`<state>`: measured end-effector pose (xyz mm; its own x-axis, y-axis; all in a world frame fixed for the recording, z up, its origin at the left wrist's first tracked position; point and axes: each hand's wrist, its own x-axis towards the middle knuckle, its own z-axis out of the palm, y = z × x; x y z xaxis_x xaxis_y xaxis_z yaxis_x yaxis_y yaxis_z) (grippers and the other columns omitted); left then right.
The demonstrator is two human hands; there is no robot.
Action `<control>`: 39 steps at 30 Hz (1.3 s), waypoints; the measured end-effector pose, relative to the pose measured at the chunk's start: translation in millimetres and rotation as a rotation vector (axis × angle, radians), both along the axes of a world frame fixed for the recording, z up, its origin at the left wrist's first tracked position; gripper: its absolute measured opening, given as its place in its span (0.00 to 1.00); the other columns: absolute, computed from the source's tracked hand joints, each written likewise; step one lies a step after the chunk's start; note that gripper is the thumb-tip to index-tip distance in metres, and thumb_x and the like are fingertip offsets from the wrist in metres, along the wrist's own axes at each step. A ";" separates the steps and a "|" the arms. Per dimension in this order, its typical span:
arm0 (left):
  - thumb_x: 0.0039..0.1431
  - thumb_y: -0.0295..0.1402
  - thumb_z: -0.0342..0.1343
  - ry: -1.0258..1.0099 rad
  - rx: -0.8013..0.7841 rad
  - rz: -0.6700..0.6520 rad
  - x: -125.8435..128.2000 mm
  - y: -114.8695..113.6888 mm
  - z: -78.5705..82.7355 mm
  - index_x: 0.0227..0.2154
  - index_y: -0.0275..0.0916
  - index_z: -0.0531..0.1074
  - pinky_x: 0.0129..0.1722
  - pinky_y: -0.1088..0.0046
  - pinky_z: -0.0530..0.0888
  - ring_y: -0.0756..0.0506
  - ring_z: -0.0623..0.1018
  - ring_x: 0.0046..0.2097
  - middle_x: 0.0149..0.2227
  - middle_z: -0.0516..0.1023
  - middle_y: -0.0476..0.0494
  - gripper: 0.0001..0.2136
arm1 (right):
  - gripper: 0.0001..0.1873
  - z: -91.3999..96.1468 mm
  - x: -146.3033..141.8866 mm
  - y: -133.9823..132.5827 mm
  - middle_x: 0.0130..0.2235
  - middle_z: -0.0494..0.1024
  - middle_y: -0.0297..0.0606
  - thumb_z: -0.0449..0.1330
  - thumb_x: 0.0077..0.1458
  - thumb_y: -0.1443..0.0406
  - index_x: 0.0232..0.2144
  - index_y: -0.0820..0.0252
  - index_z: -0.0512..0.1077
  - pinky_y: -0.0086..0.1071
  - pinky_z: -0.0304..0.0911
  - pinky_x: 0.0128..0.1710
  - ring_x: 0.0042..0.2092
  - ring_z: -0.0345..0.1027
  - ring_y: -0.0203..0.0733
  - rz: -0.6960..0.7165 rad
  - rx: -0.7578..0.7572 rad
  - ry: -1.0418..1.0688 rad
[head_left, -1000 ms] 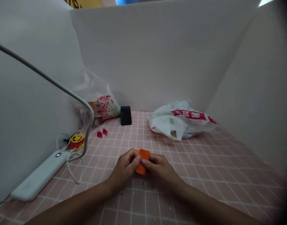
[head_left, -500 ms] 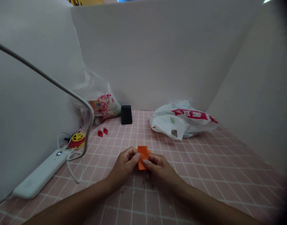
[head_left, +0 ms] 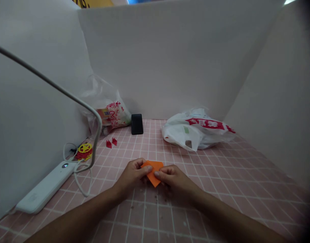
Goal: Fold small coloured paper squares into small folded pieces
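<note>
A small folded piece of orange paper [head_left: 153, 171] is held just above the pink gridded mat [head_left: 221, 182], near the front middle. My left hand [head_left: 131, 175] pinches its left side with thumb and fingers closed. My right hand [head_left: 174, 179] pinches its right side the same way. The paper shows a pointed corner toward me. Both forearms reach in from the bottom edge.
A white power strip [head_left: 43, 189] with a looped cable lies at the left. Yellow and red paper cut-outs [head_left: 84, 151] and two small red folded pieces [head_left: 111, 143] lie behind it. A black phone [head_left: 137, 124], a clear bag [head_left: 106, 111] and a white bag [head_left: 195, 130] sit at the back. White walls enclose the mat.
The orange paper has been turned between my fingers; it now shows a corner pointing toward me instead of a flat rectangle. Both hands stay in about the same place.
</note>
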<state>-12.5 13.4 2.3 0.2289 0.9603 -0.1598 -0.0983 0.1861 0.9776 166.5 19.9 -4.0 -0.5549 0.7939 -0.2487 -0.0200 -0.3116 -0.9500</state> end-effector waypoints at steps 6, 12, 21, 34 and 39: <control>0.48 0.41 0.65 -0.020 -0.018 0.065 -0.1 1.4 0.3 0.26 0.37 0.66 0.24 0.78 0.64 0.54 0.68 0.22 0.22 0.72 0.53 0.15 | 0.20 3.2 1.9 5.8 0.19 0.67 0.28 0.65 0.48 0.52 0.21 0.60 0.65 0.27 0.49 0.24 0.22 0.56 0.30 -0.144 0.137 0.073; 0.47 0.39 0.66 0.010 -0.057 -0.021 -1.6 2.1 -5.6 0.25 0.37 0.67 0.23 0.79 0.60 0.54 0.66 0.22 0.20 0.69 0.54 0.14 | 0.17 5.7 4.6 8.8 0.20 0.65 0.29 0.63 0.49 0.55 0.21 0.60 0.65 0.28 0.47 0.24 0.23 0.54 0.31 -0.073 0.227 -0.044; 0.49 0.43 0.63 -0.001 -0.102 0.002 0.2 -0.2 1.4 0.22 0.38 0.65 0.22 0.78 0.59 0.54 0.65 0.19 0.19 0.69 0.53 0.17 | 0.21 3.7 3.5 5.8 0.18 0.62 0.27 0.63 0.50 0.51 0.19 0.58 0.62 0.28 0.43 0.21 0.20 0.51 0.30 -0.139 0.166 -0.021; 0.53 0.47 0.60 0.028 -0.036 -0.002 -1.9 2.1 -1.3 0.22 0.39 0.62 0.19 0.78 0.53 0.55 0.59 0.18 0.16 0.63 0.56 0.19 | 0.21 2.0 4.4 9.2 0.14 0.62 0.26 0.65 0.46 0.52 0.19 0.59 0.64 0.26 0.40 0.15 0.15 0.49 0.27 -0.162 -0.069 0.094; 0.54 0.47 0.60 -0.022 -0.052 0.015 -0.7 2.9 -4.0 0.22 0.39 0.61 0.18 0.78 0.52 0.55 0.58 0.18 0.16 0.61 0.57 0.19 | 0.21 2.9 4.4 8.1 0.15 0.63 0.25 0.66 0.47 0.52 0.20 0.60 0.65 0.26 0.39 0.15 0.15 0.49 0.27 -0.160 -0.082 0.109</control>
